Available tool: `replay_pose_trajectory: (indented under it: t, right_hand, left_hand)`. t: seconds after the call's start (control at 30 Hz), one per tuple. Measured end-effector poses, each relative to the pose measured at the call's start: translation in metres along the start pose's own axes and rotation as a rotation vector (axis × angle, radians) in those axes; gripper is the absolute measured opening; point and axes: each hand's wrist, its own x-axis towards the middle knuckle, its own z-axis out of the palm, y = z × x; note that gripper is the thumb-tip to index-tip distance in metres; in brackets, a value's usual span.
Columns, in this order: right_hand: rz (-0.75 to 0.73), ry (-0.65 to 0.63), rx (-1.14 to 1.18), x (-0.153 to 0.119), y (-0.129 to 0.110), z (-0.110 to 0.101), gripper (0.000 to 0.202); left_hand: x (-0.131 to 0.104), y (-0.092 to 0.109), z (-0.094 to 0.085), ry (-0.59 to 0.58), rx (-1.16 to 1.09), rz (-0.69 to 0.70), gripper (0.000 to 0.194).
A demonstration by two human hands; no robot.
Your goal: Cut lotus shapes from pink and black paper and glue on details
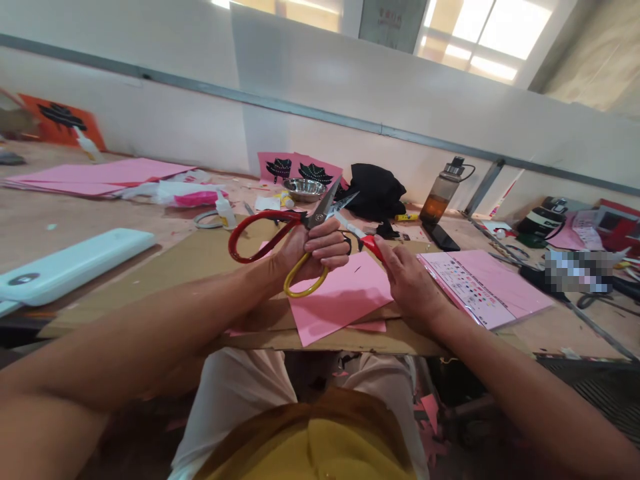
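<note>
The left hand (326,248) is above the near middle of the work surface, its fingers curled closed around a pair of scissors (318,217). One scissor loop is red and extends to the left; the other is yellow and hangs toward the near side. The blades point to the far side and slightly right. The right hand (411,279), just right of the left hand, has its fingers closed on a red-handled tool (371,245), whose pale shaft slants far and left toward the blades. Whether shaft and blades touch cannot be determined.

Below the hands, a pink sheet (340,308) lies at the near edge, over brown cardboard (165,287). Right of the right hand lies a printed pink pack (510,287). Beyond that pack, a black phone (441,237) lies flat near an upright bottle (439,199) containing amber liquid.

On the far side, a black cloth (377,190) is bunched to the right of a metal bowl (304,191). Pink cards (299,162) bearing black shapes lean against the partition (190,127) behind the bowl. Left of the scissors stands a small white bottle (226,212). Farther left are a pale blue device (83,263), at the near side, and stacked pink sheets (95,177), beyond it.
</note>
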Motion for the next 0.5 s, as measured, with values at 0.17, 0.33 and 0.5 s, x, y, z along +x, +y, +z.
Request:
replay_pose_trajectory:
  t: [0.17, 0.33, 0.5]
  right_hand:
    - [0.038, 0.051, -0.012, 0.0012, 0.0051, 0.001, 0.067]
    - [0.016, 0.064, 0.012, 0.0013, 0.0058, 0.0022, 0.066]
    - [0.004, 0.026, 0.056, 0.0024, 0.0057, 0.0029, 0.064]
  left_hand:
    - [0.0002, -0.0006, -0.001, 0.008, -0.013, -0.018, 0.052]
    - [0.0015, 0.0, -0.0038, -0.023, -0.027, -0.028, 0.052]
    - [0.0019, 0.0005, -0.0036, -0.011, -0.011, -0.019, 0.052]
